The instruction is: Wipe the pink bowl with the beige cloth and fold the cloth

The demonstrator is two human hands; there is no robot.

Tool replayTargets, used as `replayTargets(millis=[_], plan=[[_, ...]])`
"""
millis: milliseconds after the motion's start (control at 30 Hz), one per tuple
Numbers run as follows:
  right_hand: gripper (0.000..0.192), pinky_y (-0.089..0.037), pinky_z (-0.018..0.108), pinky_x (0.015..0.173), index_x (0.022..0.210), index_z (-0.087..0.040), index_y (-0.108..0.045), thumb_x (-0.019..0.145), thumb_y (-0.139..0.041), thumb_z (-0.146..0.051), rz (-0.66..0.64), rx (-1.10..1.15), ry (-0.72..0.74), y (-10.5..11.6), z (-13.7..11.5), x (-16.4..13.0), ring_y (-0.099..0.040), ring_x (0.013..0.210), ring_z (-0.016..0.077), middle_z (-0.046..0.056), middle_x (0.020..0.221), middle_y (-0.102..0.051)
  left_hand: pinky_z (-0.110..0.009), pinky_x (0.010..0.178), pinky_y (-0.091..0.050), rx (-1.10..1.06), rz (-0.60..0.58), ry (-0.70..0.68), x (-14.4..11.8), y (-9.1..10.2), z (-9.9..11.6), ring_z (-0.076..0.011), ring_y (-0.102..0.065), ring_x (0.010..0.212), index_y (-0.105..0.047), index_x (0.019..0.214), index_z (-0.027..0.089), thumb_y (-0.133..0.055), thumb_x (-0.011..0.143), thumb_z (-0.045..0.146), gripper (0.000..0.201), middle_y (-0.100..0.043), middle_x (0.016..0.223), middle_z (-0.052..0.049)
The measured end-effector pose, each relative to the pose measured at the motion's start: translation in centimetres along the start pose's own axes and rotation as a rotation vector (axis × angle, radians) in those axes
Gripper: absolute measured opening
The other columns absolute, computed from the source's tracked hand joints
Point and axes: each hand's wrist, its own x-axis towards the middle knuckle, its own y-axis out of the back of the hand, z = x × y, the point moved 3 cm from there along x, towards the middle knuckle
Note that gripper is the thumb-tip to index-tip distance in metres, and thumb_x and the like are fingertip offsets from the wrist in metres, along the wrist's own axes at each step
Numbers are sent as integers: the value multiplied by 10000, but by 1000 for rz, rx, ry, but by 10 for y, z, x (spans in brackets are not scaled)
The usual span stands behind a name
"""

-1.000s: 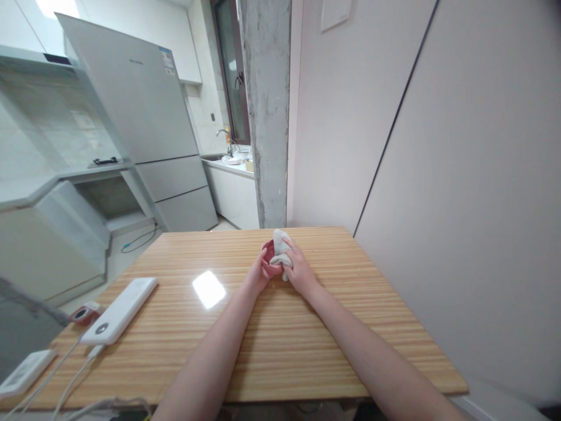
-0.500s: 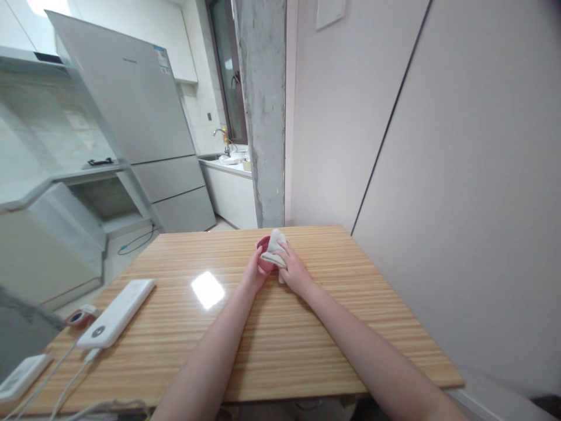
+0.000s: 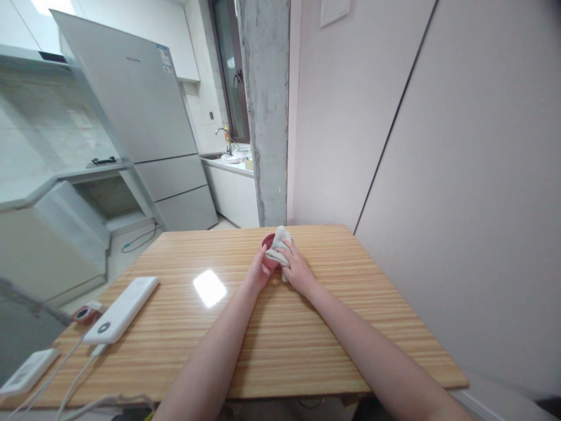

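— So, starting at the left edge of the bench (image 3: 272,362), what lies there?

— At the near left corner, a flat white device (image 3: 26,372) with cables (image 3: 72,374) running off the near edge. Just beyond it sits a small red and white gadget (image 3: 86,313), and beside that a long white power bank (image 3: 121,309), angled toward the far edge.

— And toward the middle?

— A bright patch of reflected light on the wood, then both hands, close together near the far edge. The left hand (image 3: 258,273) is wrapped around the side of a small red cup (image 3: 267,257), its fingers closed on it. The cup is low over the wood; whether it touches the bench I cannot tell.

— The right hand?

— The right hand (image 3: 298,269) is clamped on a pale cloth (image 3: 279,248), pressing it against the cup's rim and right side. Cloth and cup touch, and part of the cloth stands up above the rim.

— Anything further right?

— Only bare striped wood up to the wall.
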Motion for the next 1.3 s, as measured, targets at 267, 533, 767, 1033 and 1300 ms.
replayTargets(millis=[267, 533, 767, 1033, 1300], plan=[[237, -284, 456, 1122, 836, -208, -645, 711, -468, -110, 123, 43, 57, 30, -2, 4, -424, 1267, 247, 77, 1193, -578, -302, 861, -496, 105, -170, 181, -11, -8, -5, -196, -611, 1044, -554, 1253, 202, -593, 846, 393, 451, -619, 1235, -81], [456, -168, 489, 1166, 1160, -195, -578, 736, -455, -79, 5, 13, 69, 2, -14, -1, -120, 1441, 235, 68, 1524, -271, -283, 933, -465, 49, -53, -228, 0, -5, 8, -193, -552, 1155, -567, 1219, 222, -624, 820, 286, 408, -594, 1282, -43], [272, -270, 441, 1131, 925, -201, -617, 739, -451, -92, 152, 70, 10, 21, -7, 1, -345, 1340, 234, 84, 1419, -411, -356, 906, -490, 77, -105, 62, -10, -11, -4, -214, -595, 1075, -542, 1250, 239, -588, 844, 347, 423, -612, 1250, -63], [351, -251, 418, 1147, 1069, -207, -596, 765, -449, -112, 104, 95, -47, 12, 2, 2, -308, 1368, 221, 79, 1437, -392, -256, 898, -500, 14, -24, -94, -2, -10, -7, -153, -619, 1028, -578, 1167, 199, -594, 807, 164, 362, -639, 1189, -47], [341, -258, 416, 1145, 1044, -217, -603, 770, -436, -103, 92, 105, -52, 10, 5, 3, -315, 1363, 209, 67, 1420, -410, -238, 828, -539, 39, -80, -96, -6, -12, -5, -150, -618, 1027, -558, 1223, 219, -573, 828, 166, 399, -631, 1194, -53]])
